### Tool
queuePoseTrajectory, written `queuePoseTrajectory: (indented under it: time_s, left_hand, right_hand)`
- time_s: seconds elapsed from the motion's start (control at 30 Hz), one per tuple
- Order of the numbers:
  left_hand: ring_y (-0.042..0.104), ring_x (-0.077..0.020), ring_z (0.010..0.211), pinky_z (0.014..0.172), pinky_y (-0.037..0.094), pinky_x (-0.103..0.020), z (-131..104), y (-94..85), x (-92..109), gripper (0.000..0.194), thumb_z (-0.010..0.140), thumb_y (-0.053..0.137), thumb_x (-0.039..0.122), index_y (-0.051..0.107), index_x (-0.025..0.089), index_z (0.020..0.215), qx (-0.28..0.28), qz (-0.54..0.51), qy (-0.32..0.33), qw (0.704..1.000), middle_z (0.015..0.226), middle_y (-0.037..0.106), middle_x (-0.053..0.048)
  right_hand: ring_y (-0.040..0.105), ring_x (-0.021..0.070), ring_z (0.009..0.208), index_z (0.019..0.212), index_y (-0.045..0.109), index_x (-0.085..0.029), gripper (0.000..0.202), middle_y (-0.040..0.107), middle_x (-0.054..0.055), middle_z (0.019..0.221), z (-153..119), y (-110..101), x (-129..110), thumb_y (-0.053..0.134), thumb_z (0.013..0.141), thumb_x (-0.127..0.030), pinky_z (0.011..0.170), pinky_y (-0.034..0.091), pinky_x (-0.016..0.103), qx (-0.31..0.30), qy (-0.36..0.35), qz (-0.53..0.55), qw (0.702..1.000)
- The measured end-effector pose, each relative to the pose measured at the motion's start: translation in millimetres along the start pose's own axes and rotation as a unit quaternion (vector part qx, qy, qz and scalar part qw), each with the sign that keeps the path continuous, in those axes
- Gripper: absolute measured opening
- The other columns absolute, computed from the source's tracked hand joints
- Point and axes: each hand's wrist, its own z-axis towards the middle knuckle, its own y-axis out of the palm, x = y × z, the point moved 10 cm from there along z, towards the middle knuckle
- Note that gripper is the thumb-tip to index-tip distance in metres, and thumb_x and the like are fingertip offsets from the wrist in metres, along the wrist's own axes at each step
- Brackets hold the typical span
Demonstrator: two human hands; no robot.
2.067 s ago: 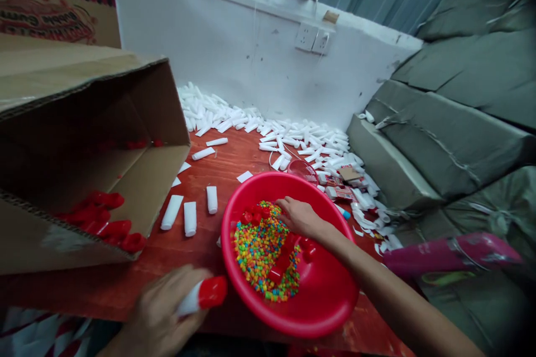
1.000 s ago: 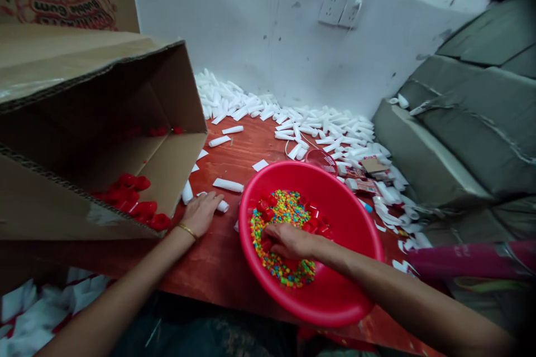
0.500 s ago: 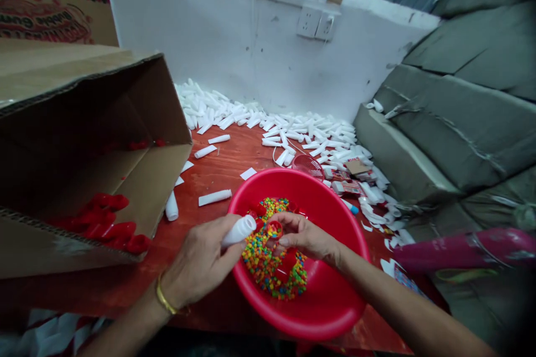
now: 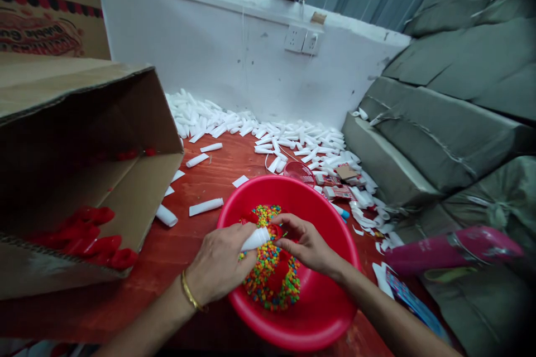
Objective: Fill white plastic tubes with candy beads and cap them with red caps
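Observation:
Over a red plastic basin (image 4: 322,301), my left hand (image 4: 228,259) grips a white plastic tube (image 4: 256,239), its threaded neck pointing right. My right hand (image 4: 307,242) pinches a small red cap (image 4: 275,231), its mouth turned to the tube's neck; the two meet or nearly meet, and I cannot tell which. Small multicoloured candy pieces (image 4: 268,290) cover part of the basin's floor, with red caps lying among them. The fingers hide part of the held cap.
A cardboard box (image 4: 163,178) lies on its side at left with red caps (image 4: 90,234) inside. White tubes (image 4: 209,117) are heaped along the wall. A red strainer (image 4: 299,172) sits behind the basin. Wrapped bundles (image 4: 456,128) and a pink cylinder (image 4: 452,248) stand at right.
My left hand has moved right, bringing the tube's neck up to the red cap. The cap, upright with candy in it before, is now tilted toward the tube. The view has shifted slightly.

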Motion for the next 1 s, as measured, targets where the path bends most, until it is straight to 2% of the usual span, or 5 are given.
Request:
queuePoseTrajectory:
  time_s: [0.23,0.47,0.67,0.8,1.0]
  left_hand:
    - [0.056,-0.0189,0.073,0.064,0.042,-0.030,7.1,15.9,7.1,0.019,0.075,0.042,0.018,0.052,0.019,0.090,-0.030,0.014,0.028,0.999,0.079,0.059,-0.002]
    - [0.057,-0.0202,0.074,0.063,0.040,-0.030,5.2,26.8,3.8,0.012,0.077,0.044,0.018,0.050,0.019,0.087,-0.020,0.010,0.035,0.999,0.079,0.060,-0.002]
    - [0.057,-0.0178,0.070,0.058,0.038,-0.028,8.9,21.8,-0.5,0.008,0.083,0.043,0.022,0.049,0.019,0.087,-0.007,-0.005,0.014,1.000,0.078,0.060,-0.001]
    - [0.058,-0.0188,0.072,0.060,0.040,-0.028,5.0,25.2,4.1,0.010,0.085,0.043,0.023,0.051,0.018,0.088,-0.015,0.024,0.042,0.999,0.078,0.061,-0.003]
    - [0.060,-0.0212,0.073,0.062,0.045,-0.031,-3.8,-0.8,6.1,0.024,0.086,0.044,0.030,0.049,0.016,0.104,0.157,0.064,0.047,0.984,0.087,0.064,-0.008]
  right_hand:
    - [0.052,0.0158,0.085,0.106,0.052,-0.018,0.021,0.057,0.008,0.098,-5.1,12.4,-43.5,0.048,0.087,-0.028,0.074,0.042,0.029,-0.087,-0.119,-0.228,0.962]
    - [0.030,0.0078,0.040,0.048,0.042,-0.017,0.059,0.030,-0.003,0.043,9.2,9.5,6.0,0.020,0.092,-0.049,0.042,0.022,0.023,-0.062,0.091,-0.319,0.941]
    - [0.050,0.0138,0.073,0.105,0.052,-0.017,0.029,0.057,0.006,0.093,6.2,15.2,-36.3,0.039,0.090,-0.038,0.065,0.038,0.026,-0.083,-0.063,-0.286,0.953]
    - [0.042,0.0102,0.055,0.081,0.054,-0.015,0.027,0.051,0.000,0.065,7.3,18.0,-28.5,0.041,0.090,-0.037,0.051,0.032,0.022,-0.100,-0.025,-0.296,0.950]
    - [0.044,0.0082,0.049,0.076,0.055,-0.015,0.043,0.047,-0.003,0.055,22.0,23.3,-22.9,0.032,0.091,-0.048,0.047,0.032,0.021,-0.076,0.023,-0.166,0.983]
